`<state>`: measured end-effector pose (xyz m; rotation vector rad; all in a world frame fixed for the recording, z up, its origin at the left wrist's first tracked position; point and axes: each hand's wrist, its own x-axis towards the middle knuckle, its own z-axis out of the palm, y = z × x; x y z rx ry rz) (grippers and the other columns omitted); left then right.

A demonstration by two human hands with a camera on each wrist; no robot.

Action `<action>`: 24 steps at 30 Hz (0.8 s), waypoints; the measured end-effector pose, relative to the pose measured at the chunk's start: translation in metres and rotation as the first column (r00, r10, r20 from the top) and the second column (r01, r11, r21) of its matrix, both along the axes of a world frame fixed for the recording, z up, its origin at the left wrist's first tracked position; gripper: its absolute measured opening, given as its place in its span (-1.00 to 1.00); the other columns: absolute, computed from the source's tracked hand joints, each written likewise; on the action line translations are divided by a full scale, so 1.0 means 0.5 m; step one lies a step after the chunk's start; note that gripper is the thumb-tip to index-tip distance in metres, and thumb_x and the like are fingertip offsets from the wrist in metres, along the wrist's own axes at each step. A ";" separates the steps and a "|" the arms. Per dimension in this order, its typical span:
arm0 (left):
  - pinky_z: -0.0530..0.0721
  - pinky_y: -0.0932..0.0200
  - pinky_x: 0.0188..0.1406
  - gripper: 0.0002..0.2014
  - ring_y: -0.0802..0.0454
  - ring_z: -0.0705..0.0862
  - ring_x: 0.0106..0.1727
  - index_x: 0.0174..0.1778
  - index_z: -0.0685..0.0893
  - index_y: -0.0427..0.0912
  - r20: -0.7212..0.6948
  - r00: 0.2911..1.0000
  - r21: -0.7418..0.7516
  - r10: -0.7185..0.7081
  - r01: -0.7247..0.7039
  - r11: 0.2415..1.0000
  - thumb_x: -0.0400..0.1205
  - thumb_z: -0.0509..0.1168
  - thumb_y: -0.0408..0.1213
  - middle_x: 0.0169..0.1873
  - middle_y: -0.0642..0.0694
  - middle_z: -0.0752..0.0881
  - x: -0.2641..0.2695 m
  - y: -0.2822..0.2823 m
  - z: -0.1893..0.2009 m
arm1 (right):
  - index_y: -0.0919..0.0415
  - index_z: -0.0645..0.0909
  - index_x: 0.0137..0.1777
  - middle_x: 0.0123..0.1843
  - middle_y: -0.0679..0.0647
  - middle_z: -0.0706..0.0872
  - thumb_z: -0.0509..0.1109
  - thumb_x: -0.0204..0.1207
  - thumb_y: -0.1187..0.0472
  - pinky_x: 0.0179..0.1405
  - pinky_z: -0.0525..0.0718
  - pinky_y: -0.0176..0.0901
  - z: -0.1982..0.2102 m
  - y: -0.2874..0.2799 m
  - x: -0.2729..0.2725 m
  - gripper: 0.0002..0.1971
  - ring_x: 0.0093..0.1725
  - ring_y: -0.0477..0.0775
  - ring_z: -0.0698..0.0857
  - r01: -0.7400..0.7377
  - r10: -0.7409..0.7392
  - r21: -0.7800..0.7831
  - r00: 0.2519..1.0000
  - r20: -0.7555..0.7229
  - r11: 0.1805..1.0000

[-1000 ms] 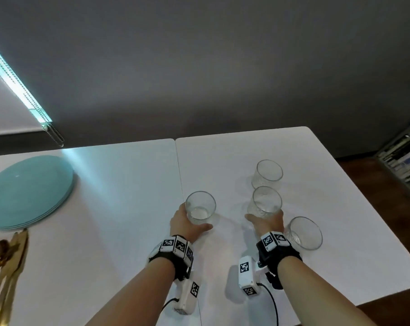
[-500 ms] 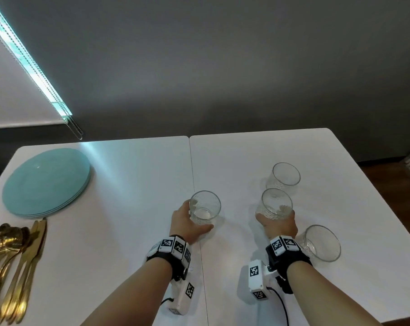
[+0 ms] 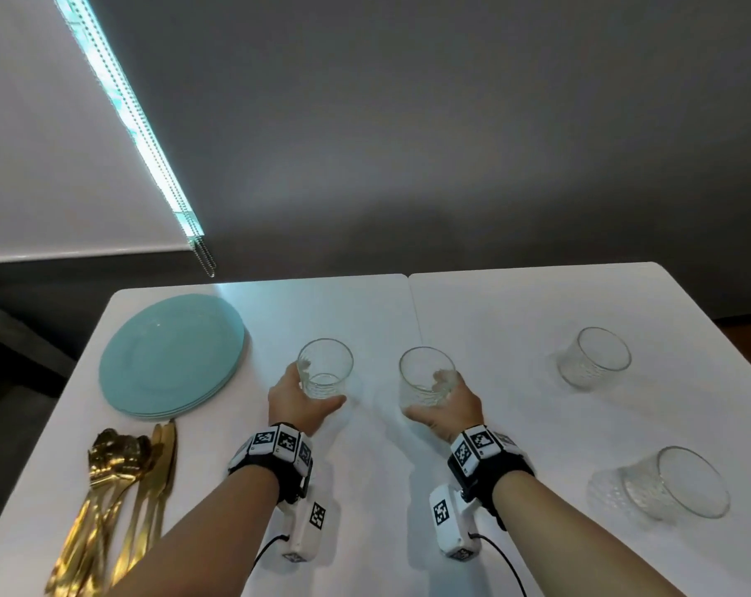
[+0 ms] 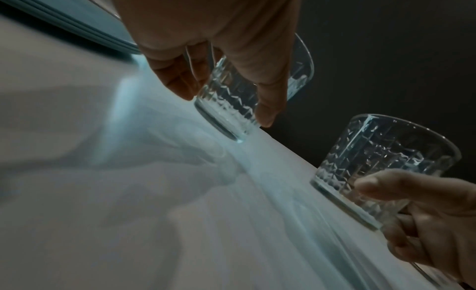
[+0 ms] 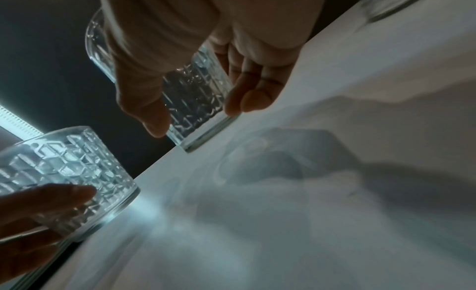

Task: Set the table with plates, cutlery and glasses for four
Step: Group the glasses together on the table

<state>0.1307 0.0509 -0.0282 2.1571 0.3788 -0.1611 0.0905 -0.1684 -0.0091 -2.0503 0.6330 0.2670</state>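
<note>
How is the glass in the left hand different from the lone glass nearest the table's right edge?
The left-hand glass is gripped by the left hand and sits near the plates; the near right glass stands untouched, apart from both hands. The held one looks smaller, being farther off. Both are clear, patterned, upright and empty.

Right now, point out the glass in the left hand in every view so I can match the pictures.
Head: glass in the left hand, centre-left, just right of the teal plates.
Left wrist: same glass, upper middle, under the left hand.
Right wrist: lower left, thumb across it.
Shared landmark: the glass in the right hand, beside it in the head view, lower right in the left wrist view, upper middle in the right wrist view.
</note>
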 end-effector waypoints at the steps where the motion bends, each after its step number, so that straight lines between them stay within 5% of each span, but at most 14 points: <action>1: 0.61 0.08 0.30 -0.22 -0.15 0.65 0.27 0.37 0.53 -0.19 0.004 1.000 0.007 0.023 -0.023 1.000 0.22 0.64 -0.22 0.25 -0.19 0.69 0.003 0.024 -0.001 | 0.12 0.43 0.43 0.36 0.06 0.62 0.65 0.17 0.12 0.10 0.50 -0.38 0.000 0.029 0.008 -0.20 0.30 0.06 0.63 -0.033 0.033 -0.006 0.999 -0.011 0.999; 12: 0.52 0.09 0.38 -0.17 -0.13 0.61 0.36 0.38 0.50 -0.23 -0.024 0.996 0.012 0.082 -0.082 0.997 0.18 0.66 -0.19 0.32 -0.20 0.65 0.016 0.171 -0.028 | 0.10 0.42 0.40 0.32 0.05 0.63 0.63 0.15 0.08 0.20 0.56 -0.28 -0.033 0.254 0.070 -0.22 0.28 0.06 0.63 -0.111 0.110 -0.022 0.993 -0.042 0.994; 24: 0.45 0.11 0.42 -0.17 -0.13 0.56 0.40 0.40 0.48 -0.27 -0.049 0.995 -0.034 0.090 -0.092 0.995 0.22 0.66 -0.24 0.35 -0.20 0.61 0.029 0.190 -0.027 | 0.14 0.37 0.46 0.41 0.05 0.58 0.66 0.17 0.16 0.27 0.50 -0.30 -0.054 0.309 0.097 -0.16 0.37 0.06 0.58 -0.071 0.071 -0.017 0.997 -0.012 0.997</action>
